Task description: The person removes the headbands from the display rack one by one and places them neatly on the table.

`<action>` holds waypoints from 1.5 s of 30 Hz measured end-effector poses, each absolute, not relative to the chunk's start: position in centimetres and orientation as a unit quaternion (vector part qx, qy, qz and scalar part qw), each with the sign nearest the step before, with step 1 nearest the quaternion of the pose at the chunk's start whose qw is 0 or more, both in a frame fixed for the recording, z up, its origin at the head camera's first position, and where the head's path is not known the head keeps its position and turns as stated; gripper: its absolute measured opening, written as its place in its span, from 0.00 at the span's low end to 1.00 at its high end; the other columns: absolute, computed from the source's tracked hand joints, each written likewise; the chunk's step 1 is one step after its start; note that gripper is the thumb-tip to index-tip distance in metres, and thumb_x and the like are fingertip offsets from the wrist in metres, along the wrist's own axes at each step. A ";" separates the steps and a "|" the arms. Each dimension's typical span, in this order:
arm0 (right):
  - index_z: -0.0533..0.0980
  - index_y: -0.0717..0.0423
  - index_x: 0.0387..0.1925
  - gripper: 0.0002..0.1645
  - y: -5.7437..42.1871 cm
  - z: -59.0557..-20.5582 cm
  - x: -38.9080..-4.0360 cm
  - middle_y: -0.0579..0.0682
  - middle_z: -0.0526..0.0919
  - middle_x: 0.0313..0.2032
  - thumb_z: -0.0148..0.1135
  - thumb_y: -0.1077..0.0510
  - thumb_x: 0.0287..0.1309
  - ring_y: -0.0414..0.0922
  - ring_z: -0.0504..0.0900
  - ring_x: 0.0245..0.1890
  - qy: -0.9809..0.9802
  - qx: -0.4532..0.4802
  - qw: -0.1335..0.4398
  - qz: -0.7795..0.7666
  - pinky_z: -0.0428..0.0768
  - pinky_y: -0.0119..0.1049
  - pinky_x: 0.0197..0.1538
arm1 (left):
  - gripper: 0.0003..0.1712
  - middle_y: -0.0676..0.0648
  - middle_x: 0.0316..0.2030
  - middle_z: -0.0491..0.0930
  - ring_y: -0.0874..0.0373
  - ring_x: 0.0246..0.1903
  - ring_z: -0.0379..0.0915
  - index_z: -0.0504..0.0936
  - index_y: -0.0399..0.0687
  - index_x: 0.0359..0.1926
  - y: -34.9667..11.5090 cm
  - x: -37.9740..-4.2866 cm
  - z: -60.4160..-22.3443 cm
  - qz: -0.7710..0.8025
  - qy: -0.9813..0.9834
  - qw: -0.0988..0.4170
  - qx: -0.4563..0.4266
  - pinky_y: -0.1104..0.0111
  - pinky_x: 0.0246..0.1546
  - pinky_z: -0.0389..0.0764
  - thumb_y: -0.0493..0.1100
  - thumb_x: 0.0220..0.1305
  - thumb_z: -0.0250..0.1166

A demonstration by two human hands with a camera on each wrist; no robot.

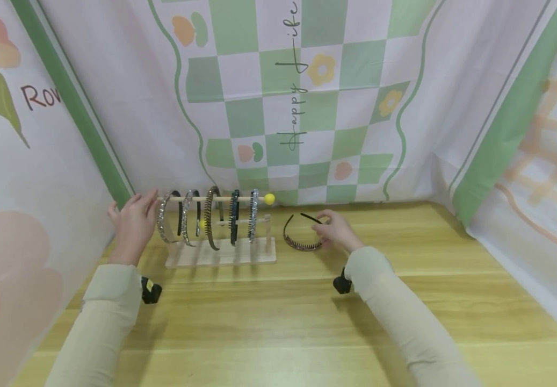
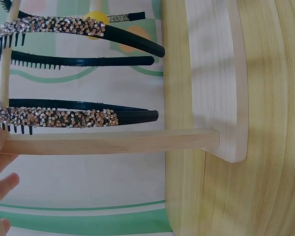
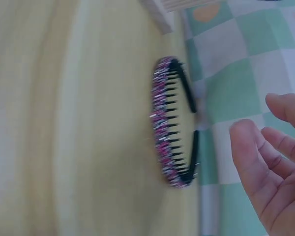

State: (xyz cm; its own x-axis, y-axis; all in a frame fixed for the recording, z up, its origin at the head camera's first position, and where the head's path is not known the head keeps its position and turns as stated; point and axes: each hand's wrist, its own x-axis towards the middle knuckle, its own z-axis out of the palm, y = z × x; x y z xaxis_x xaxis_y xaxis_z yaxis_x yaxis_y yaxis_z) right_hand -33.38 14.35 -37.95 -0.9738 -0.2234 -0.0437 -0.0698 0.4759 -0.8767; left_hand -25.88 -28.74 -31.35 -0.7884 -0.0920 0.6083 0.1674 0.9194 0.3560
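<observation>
A wooden headband rack [image 1: 220, 257] stands on the table, with several glittery and dark toothed headbands [image 1: 212, 217] hanging over its upper bar [image 2: 5, 73]. My left hand [image 1: 135, 223] holds the left end of that bar, where it meets the upright post [image 2: 113, 141]; in the left wrist view only some fingers [image 2: 4, 188] show. Right of the rack, a pink-and-silver toothed headband [image 3: 160, 118] lies on the table. Beside it is my right hand [image 1: 337, 231], thumb and fingers parted and loosely bent; the right wrist view shows a gap between hand and headband.
A yellow ball [image 1: 269, 199] caps the upper bar's right end, and another yellow ball [image 2: 97, 23] sits on a lower bar. Printed cloth [image 1: 302, 107] hangs behind the wooden table [image 1: 268, 322] and along both sides. Black wrist cameras [image 1: 151, 291] are on both wrists.
</observation>
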 end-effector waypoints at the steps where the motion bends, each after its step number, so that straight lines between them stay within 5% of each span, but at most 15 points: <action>1: 0.61 0.65 0.60 0.28 14.3 -37.6 -33.5 0.69 0.76 0.41 0.57 0.60 0.60 0.49 0.79 0.24 0.855 -0.087 0.075 -0.506 0.81 0.49 0.35 | 0.19 0.36 0.43 0.79 0.35 0.56 0.63 0.73 0.42 0.56 -28.7 -25.9 -31.3 -0.200 -0.924 0.325 -0.020 0.44 0.61 0.32 0.43 0.66 0.56; 12: 0.59 0.61 0.63 0.31 13.0 -32.9 -33.6 0.65 0.72 0.48 0.57 0.62 0.60 0.52 0.80 0.30 0.824 -0.123 0.064 -0.550 0.81 0.46 0.38 | 0.19 0.36 0.43 0.79 0.36 0.57 0.63 0.73 0.41 0.57 -28.7 -25.8 -31.3 -0.199 -0.926 0.321 -0.019 0.44 0.61 0.31 0.43 0.67 0.55; 18: 0.58 0.60 0.64 0.32 12.0 -30.4 -33.2 0.63 0.70 0.50 0.58 0.59 0.61 0.61 0.77 0.38 0.819 -0.149 0.058 -0.551 0.81 0.45 0.39 | 0.20 0.36 0.43 0.79 0.36 0.57 0.62 0.72 0.42 0.57 -28.7 -25.7 -31.3 -0.199 -0.927 0.318 -0.017 0.44 0.61 0.31 0.43 0.67 0.55; 45: 0.60 0.54 0.64 0.34 7.3 -25.9 -32.0 0.59 0.70 0.52 0.61 0.58 0.58 0.54 0.79 0.36 0.808 -0.208 0.072 -0.546 0.82 0.42 0.35 | 0.20 0.37 0.43 0.79 0.36 0.57 0.62 0.72 0.43 0.58 -28.6 -25.8 -31.2 -0.199 -0.926 0.320 -0.018 0.45 0.62 0.31 0.43 0.67 0.55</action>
State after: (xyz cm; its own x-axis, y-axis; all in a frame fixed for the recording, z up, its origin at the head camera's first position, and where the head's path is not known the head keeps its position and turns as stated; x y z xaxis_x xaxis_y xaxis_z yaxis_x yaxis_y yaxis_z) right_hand -31.96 7.30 -25.88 -0.9033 -0.4145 0.1104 -0.2568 0.3164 -0.9132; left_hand -25.82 -28.64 -31.23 -0.7940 -0.0941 0.6006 0.1608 0.9202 0.3569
